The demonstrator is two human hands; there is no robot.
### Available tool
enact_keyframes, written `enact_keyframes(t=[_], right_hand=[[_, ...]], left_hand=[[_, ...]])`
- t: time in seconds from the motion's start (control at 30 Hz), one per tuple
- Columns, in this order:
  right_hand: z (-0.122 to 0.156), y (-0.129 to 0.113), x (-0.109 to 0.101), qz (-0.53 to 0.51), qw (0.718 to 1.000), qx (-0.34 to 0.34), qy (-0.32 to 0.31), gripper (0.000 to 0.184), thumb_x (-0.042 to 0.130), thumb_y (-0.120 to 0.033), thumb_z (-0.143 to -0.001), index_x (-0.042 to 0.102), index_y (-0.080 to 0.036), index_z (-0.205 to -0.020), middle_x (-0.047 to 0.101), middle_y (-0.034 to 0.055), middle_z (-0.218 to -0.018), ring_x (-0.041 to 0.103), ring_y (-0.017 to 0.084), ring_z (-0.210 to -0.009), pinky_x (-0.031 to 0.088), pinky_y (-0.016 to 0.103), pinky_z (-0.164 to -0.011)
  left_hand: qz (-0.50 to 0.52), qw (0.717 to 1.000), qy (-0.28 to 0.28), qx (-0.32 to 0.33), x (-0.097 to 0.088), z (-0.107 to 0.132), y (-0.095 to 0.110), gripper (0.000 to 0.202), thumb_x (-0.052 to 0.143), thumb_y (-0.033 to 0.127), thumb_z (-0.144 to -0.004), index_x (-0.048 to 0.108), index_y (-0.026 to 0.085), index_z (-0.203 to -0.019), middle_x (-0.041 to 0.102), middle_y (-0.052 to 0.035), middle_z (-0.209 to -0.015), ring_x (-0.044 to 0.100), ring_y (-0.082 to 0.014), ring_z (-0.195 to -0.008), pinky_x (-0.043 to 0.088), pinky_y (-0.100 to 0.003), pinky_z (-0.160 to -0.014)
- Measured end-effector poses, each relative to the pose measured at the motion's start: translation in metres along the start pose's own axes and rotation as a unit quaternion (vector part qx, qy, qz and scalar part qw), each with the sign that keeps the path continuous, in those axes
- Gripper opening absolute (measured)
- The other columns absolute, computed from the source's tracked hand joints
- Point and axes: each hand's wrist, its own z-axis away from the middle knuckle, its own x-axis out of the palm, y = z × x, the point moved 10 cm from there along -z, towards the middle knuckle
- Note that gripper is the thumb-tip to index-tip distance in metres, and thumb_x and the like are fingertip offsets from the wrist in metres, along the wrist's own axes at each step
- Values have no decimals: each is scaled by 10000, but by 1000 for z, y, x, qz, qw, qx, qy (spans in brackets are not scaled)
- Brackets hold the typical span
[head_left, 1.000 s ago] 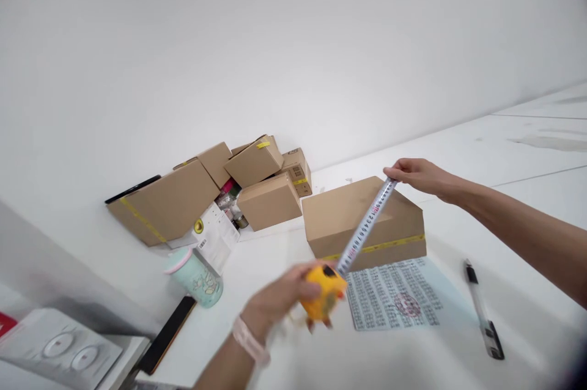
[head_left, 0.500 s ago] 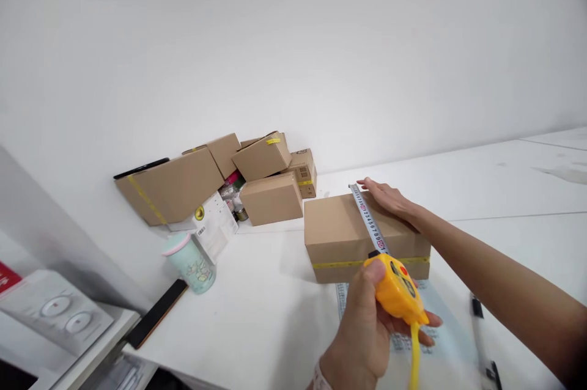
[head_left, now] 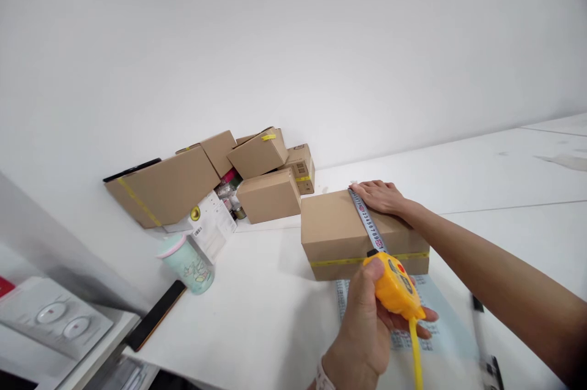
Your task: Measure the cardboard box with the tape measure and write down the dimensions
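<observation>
My left hand (head_left: pixel 362 329) is closed around a yellow tape measure (head_left: pixel 398 286) with a yellow wrist strap hanging from it. Its metal blade (head_left: pixel 367 219) is pulled out across the top of a brown cardboard box (head_left: pixel 328 219) that has yellow tape round its side. At the box's far edge my right hand (head_left: pixel 380 197) bends over the rim, thumb side pinning the blade's end there; its fingertips are partly hidden. Under the box's near side lies a printed sheet (head_left: pixel 452 323), partly covered by box and left hand.
Several cardboard boxes (head_left: pixel 270 197) are piled against the wall at the back left. A mint tumbler (head_left: pixel 190 264) stands before a white carton (head_left: pixel 213 228). A black strip (head_left: pixel 156 315) lies by a white appliance (head_left: pixel 59 316). Dark pens (head_left: pixel 490 371) lie at the right.
My right hand has shifted slightly left onto the blade's end, its fingers now closer to the box's far edge. The left hand keeps the tape measure almost still; the view has moved slightly.
</observation>
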Motion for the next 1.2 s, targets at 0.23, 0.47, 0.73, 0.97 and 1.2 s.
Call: enact_keyframes(t=[0.23,0.47,0.73,0.97,1.2], right_hand=[[19,2,-48,-103,985,15,134,547,280,-562,-963,649,-266,-1238,577,93,-1443,479,329,-1338,341,533,-1109],[117,102,-74,-248,917,172,262,619,256,-611,-966,609,-210,-1278,689,187,-1219,660,333,-1092,515,511,-953],[130,42,-45,-289,947,112,87,616,396,-745,-886,601,-374,-1334,550,43,-1461,550,329,-1279,541,451,-954],[77,30,-96,-117,970,126,171,494,460,-663,-872,665,-229,-990,696,141,-1064,647,340,-991,525,460,-805],[67,13,-97,-81,972,-30,220,315,420,-459,-926,647,-241,-906,715,98,-1070,582,322,-1076,471,461,-889]], left_hand=[[-36,999,-10,35,-11,14,5,755,721,716,-602,567,147,-1074,626,-85,-970,692,-221,-647,478,-248,-450],[-109,950,159,246,-127,60,59,743,791,579,-709,465,266,-1298,594,-108,-1203,711,-258,-842,562,-292,-586],[-126,960,115,222,-140,20,99,668,746,571,-717,516,182,-1209,652,-80,-1003,716,-237,-697,512,-260,-492],[-172,951,73,248,-105,-2,162,652,789,574,-666,562,164,-1120,649,-62,-970,687,-184,-636,500,-232,-448],[-172,953,9,250,-61,35,98,642,807,525,-708,535,239,-1214,606,-100,-1206,691,-185,-729,546,-226,-474]])
